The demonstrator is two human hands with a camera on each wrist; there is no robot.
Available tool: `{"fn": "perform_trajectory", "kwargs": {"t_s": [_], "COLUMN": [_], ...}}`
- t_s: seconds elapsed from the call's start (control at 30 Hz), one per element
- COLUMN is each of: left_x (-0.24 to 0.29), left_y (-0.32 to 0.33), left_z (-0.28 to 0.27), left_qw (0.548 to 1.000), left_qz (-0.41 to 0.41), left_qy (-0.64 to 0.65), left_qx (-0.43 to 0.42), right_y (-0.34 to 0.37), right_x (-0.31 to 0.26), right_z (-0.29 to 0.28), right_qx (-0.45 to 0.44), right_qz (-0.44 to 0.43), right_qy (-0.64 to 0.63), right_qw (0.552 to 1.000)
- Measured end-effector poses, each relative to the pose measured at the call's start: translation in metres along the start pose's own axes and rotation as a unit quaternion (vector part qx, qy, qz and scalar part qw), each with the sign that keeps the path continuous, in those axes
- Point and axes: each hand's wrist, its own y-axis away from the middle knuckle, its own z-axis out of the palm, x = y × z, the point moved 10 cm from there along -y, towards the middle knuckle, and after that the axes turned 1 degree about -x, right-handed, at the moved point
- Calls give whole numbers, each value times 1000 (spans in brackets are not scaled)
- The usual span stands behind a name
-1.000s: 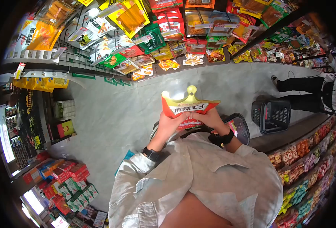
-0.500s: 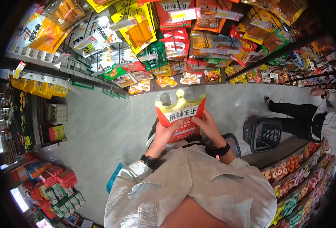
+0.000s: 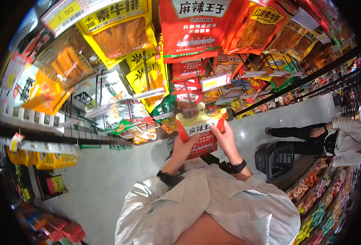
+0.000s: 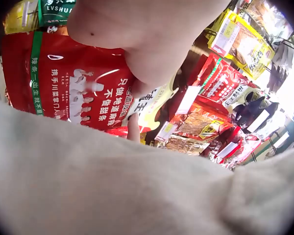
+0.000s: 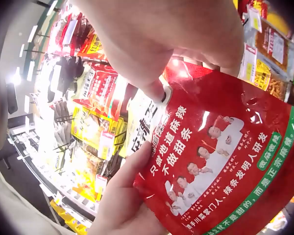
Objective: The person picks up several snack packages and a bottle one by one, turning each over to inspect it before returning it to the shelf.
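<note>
A red snack bag point(image 3: 204, 141) with a pale yellow crown-shaped top is held upright before the body in the head view. My left hand point(image 3: 180, 148) grips its left side and my right hand point(image 3: 225, 141) its right side, both thumbs on the printed front. In the left wrist view the left hand point(image 4: 152, 34) covers part of the red bag point(image 4: 63, 83). From the right wrist, the right hand point(image 5: 171, 39) pinches the bag point(image 5: 210, 147) near its white label, with the left hand point(image 5: 125, 200) at the opposite edge.
Racks of hanging snack bags, among them a large red one point(image 3: 195, 30) and a yellow one point(image 3: 121, 34), rise ahead. A dark basket point(image 3: 275, 161) stands at the right near another person point(image 3: 331, 139). Candy shelves point(image 3: 323, 192) line the lower right.
The hanging racks appear closer and larger, and the view has shifted. Both hands keep their grip on the red bag. The other person's near hand now lies at the dark trousers.
</note>
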Motion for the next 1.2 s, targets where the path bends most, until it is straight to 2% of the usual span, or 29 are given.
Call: {"fn": "perform_trajectory", "kwargs": {"t_s": [0.2,0.33,0.43,0.6,0.7,0.73,0.83,0.9,1.0,1.1,1.2], "left_x": [34,53,63,88,87,101,93,91,92,84,73], "left_y": [-41,-60,-73,-75,-77,-76,-86,-85,-84,-82,-82], "left_z": [-8,-4,1,9,7,13,10,9,14,15,14], "left_qw": [998,999,998,990,987,983,983,975,968,970,977], "left_qz": [4,31,44,113,56,107,105,106,136,116,61], "left_qy": [64,12,-14,-73,-126,-119,-107,-126,-112,-87,-74], "left_qx": [13,23,32,49,85,89,107,151,177,193,192], "right_y": [-37,-62,-81,-103,-116,-119,-137,-148,-158,-164,-165], "right_x": [-5,-14,-22,-13,-20,-23,-35,-38,-22,-17,-30], "right_z": [7,0,-6,-14,-12,-12,-12,-11,-14,-15,-15], "right_qx": [29,13,2,-75,-116,-124,-146,-150,-183,-198,-192], "right_qz": [-10,16,-39,-46,-60,-58,-64,-76,-35,-22,-41], "right_qy": [-44,-44,-54,-96,-129,-135,-139,-127,-136,-127,-137], "right_qw": [999,999,998,991,983,981,977,978,973,972,971]}}
